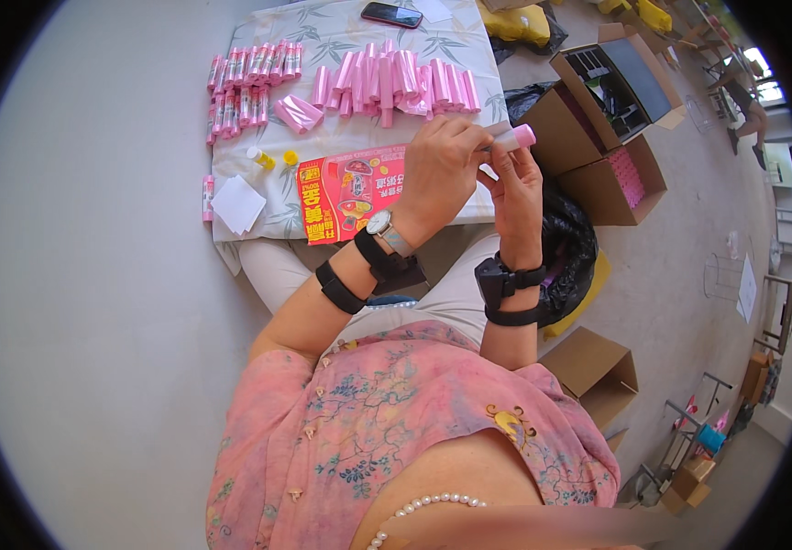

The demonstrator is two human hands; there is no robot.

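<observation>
Steadying the pink roll: the roll [525, 136] is held up between both hands, near the right edge of the table [323, 29] — best kept level, so that its layers are not pushed endways.
Left hand: the fingers [474, 137] of the left hand [444, 158] are bent in and pinched at the roll's left end; the exact contact is partly hidden.
Right hand: the right hand [517, 179] is curled against the roll from below, near its pink end; a light grip is advised, since thin film would probably be creased by a hard squeeze.
White band: the band [505, 140] is seen around the roll, beside the fingers; it should be drawn snug and square, with its edge pressed along the full width — whether that edge is stuck cannot be told.
White slips: the slips [236, 207] are fanned at the table's near left; they are best lifted singly.
Glue stick: the stick [259, 159] is left uncapped, its yellow cap [291, 158] beside it; a thin, even coat should be enough.
Red card: the card [348, 194] is laid flat near the slips; glue smears should be wiped off it.
Rolls: the labelled rolls [254, 64] are grouped at the far left, the plain heap [385, 84] to their right; mixing should be avoided.
</observation>
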